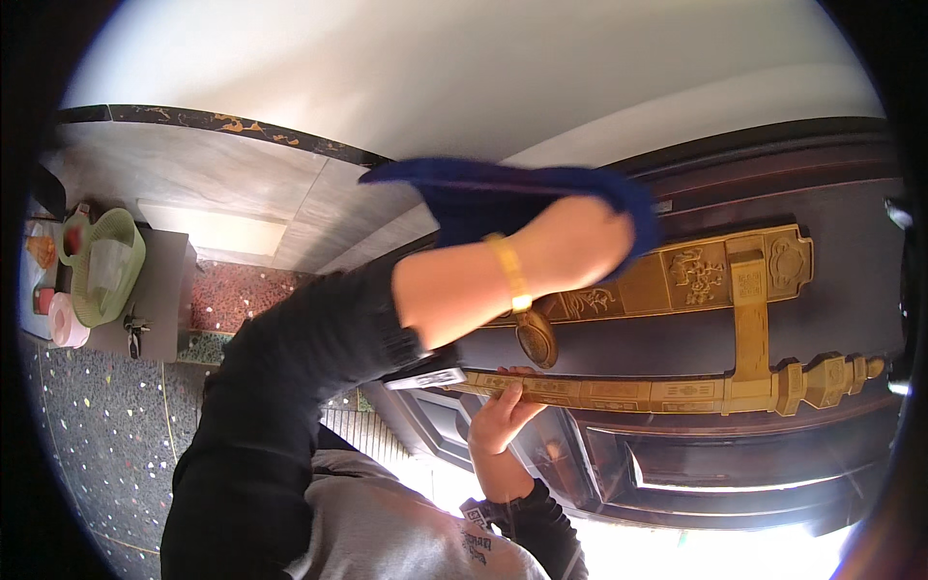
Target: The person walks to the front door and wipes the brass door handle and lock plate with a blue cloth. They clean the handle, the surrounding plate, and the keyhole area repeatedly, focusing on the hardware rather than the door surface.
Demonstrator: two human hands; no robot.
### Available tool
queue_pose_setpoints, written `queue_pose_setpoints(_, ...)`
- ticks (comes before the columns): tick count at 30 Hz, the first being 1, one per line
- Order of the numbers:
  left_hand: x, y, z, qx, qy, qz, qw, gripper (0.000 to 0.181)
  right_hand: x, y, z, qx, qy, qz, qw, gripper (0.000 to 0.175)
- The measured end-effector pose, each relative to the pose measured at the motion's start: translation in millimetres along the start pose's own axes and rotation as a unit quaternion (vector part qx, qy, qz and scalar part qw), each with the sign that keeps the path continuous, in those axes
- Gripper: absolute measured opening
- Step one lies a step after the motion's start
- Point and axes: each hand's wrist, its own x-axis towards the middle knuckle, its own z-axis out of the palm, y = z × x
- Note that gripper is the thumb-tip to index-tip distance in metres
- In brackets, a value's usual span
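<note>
A dark blue cloth [464, 192] spreads around and below my left hand [576, 243], which is blurred and closed on it, fingers hidden. That hand lies over part of the ornate golden door plate [696, 275]. A yellow band circles its wrist, and just below it in the picture is an oval golden fitting [536, 339]. My right hand [500, 417] grips the near end of a long golden door pull handle [652, 394], thumb on the side facing me. The handle is fixed to the dark door [638, 348] by a golden bracket [750, 319].
At the left, a grey cabinet or box [163, 290] bears a green plastic basket [109, 268], a pink round container [69, 320] and a bunch of keys [135, 332]. Speckled terrazzo floor [109, 420] lies below it. A pale wall [435, 72] runs along the top.
</note>
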Motion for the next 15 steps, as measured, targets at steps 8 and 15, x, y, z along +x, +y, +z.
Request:
queue_pose_setpoints(8,-189.9,-93.5,73.9,-0.082,-0.002,-0.294,0.952,0.010,4.0,4.5,-0.7,-0.016,0.008,-0.003,1.000,0.042)
queue_pose_setpoints(15,-331.5,-181.0,124.7,0.089,-0.244,-0.340,0.904,0.025,9.1,6.5,-3.5,-0.026,-0.013,-0.024,0.999,0.041)
